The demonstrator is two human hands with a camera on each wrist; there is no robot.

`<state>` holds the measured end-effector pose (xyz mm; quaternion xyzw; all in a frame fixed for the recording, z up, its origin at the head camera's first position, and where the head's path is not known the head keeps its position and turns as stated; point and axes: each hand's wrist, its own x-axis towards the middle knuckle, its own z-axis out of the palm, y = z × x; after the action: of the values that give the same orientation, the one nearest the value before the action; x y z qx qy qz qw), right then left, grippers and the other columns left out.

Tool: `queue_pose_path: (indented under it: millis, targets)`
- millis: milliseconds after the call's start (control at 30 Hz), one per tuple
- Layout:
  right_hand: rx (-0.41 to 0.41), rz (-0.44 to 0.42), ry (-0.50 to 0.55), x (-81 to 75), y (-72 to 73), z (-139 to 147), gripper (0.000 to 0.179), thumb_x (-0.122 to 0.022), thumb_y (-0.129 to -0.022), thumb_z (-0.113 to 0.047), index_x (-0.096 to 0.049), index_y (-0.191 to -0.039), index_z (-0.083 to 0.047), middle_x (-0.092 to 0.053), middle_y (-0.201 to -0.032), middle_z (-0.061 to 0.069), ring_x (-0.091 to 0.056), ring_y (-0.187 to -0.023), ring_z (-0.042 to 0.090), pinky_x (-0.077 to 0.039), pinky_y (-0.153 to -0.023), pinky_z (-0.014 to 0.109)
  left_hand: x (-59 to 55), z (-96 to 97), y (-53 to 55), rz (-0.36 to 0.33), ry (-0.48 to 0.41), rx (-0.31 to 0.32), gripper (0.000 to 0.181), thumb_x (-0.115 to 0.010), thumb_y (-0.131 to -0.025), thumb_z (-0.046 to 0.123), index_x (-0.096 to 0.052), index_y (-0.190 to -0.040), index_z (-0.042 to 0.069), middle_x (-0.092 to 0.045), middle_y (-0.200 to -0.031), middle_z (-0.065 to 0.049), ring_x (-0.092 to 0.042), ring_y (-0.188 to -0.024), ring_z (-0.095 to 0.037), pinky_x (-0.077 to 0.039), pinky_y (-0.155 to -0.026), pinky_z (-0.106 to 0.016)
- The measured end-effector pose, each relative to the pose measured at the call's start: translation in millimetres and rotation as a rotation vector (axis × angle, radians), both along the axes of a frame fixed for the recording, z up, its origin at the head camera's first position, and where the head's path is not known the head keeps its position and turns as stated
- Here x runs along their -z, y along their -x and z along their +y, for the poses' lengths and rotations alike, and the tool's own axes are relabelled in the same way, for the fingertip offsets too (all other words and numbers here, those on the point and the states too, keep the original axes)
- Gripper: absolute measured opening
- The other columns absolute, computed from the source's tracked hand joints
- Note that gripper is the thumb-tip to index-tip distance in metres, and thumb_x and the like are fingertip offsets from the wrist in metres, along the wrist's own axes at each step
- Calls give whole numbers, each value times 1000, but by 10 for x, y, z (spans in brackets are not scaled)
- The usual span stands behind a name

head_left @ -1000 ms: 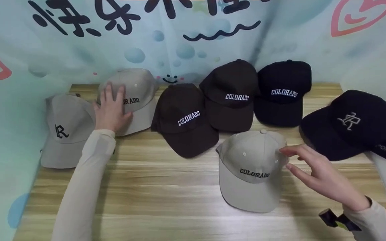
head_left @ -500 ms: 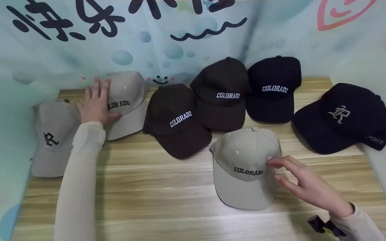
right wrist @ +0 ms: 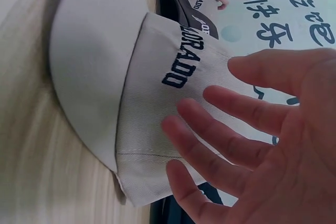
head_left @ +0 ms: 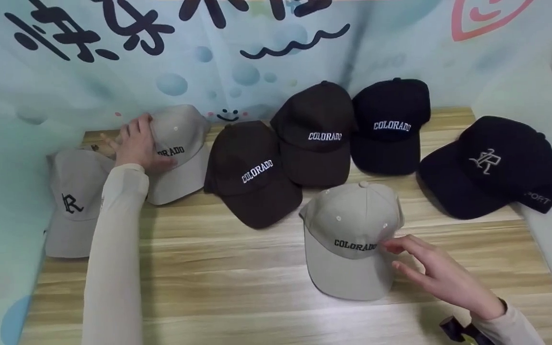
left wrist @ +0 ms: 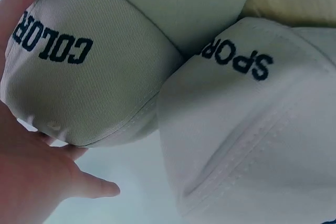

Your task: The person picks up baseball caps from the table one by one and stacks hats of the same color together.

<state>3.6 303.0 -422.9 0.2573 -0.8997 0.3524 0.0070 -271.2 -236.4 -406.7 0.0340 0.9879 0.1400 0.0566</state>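
Note:
My left hand (head_left: 137, 148) holds the crown of a light grey baseball cap (head_left: 192, 165) at the back left. In the left wrist view the thumb lies on the front of this cap (left wrist: 100, 72), some fingers pass behind the crown, and one finger sticks out. My right hand (head_left: 441, 275) is beside a second light grey COLORADO cap (head_left: 348, 230) at the front centre, fingers loosely bent. In the right wrist view its spread fingertips (right wrist: 173, 127) lie over the crown of that cap (right wrist: 149, 103) and grip nothing.
A grey cap with a black R (head_left: 72, 206) stands at the far left. Two dark brown COLORADO caps (head_left: 252, 191) (head_left: 316, 158) and a black one (head_left: 391, 143) line the back. A black cap (head_left: 491, 167) lies right, on the wooden table (head_left: 218, 287). Printed cloth (head_left: 237, 52) hangs behind.
My left hand has slid from the front of the grey cap to its left side, and its fingers now bend round the crown. My right hand has lowered slightly. The view has shifted.

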Motion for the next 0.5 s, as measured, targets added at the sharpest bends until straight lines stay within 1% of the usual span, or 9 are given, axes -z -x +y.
queue_pose_path:
  millis: [33, 100, 200, 300, 333, 400, 433, 500]
  targets:
    - [-4, -5, -1, 7, -13, 6, 35, -70, -83, 2, -62, -116, -5, -65, -112, 2, -61, -98, 15, -50, -79, 37, -6, -1, 4, 4, 4, -1, 114, -86, -68, 37, -11, -148, 4, -20, -144, -34, -16, -132, -56, 15, -90, -78]
    - [-14, -17, -4, 23, -35, 15, 35, -70, -84, 1, -62, -117, -5, -65, -112, 3, -62, -98, 16, -51, -79, 38, -16, -12, 7, 3, 9, -6, 116, -86, -67, 39, -11, -148, 6, -25, -138, -35, -21, -128, -57, 13, -90, -79]
    - [-23, -29, -16, 48, -62, 26, 36, -70, -84, 0, -62, -119, -5, -64, -114, 3, -62, -98, 18, -51, -81, 37, -35, -40, 11, -5, -28, -14, 120, -87, -65, 42, -9, -151, 10, -21, -139, -36, -21, -126, -57, -3, -94, -80]
    - [-37, -39, -19, 77, -85, 32, 37, -70, -85, -2, -61, -121, -4, -63, -117, 4, -63, -100, 20, -51, -83, 37, -76, -76, 9, -3, -79, -20, 121, -86, -66, 46, -10, -152, 8, -10, -145, -37, -16, -128, -57, -18, -93, -78]
    - [-41, -41, -19, 88, -93, 33, 37, -70, -86, -2, -60, -122, -4, -63, -119, 4, -62, -101, 20, -51, -84, 36, -93, -87, 9, 0, -97, -26, 120, -85, -66, 47, -12, -151, 6, -8, -145, -37, -16, -128, -57, -20, -93, -77]
    - [-52, -42, -11, 110, -106, 34, 39, -69, -87, -3, -59, -124, -4, -62, -122, 4, -61, -106, 21, -49, -88, 30, -135, -106, 8, 2, -111, -37, 117, -82, -68, 52, -16, -149, 1, -4, -146, -37, -17, -128, -59, -19, -94, -76]
    - [-57, -42, -7, 121, -112, 33, 40, -69, -87, -3, -59, -125, -3, -61, -123, 5, -60, -108, 21, -46, -91, 27, -159, -110, 8, -4, -116, -44, 116, -81, -69, 56, -19, -148, -1, -3, -147, -37, -20, -126, -59, -21, -95, -75]
    - [-65, -40, -3, 141, -122, 29, 41, -68, -87, -3, -58, -127, -3, -60, -126, 5, -57, -113, 20, -40, -96, 19, -204, -111, 9, -23, -125, -53, 114, -78, -70, 60, -22, -146, -4, -6, -145, -37, -31, -118, -59, -27, -92, -73]
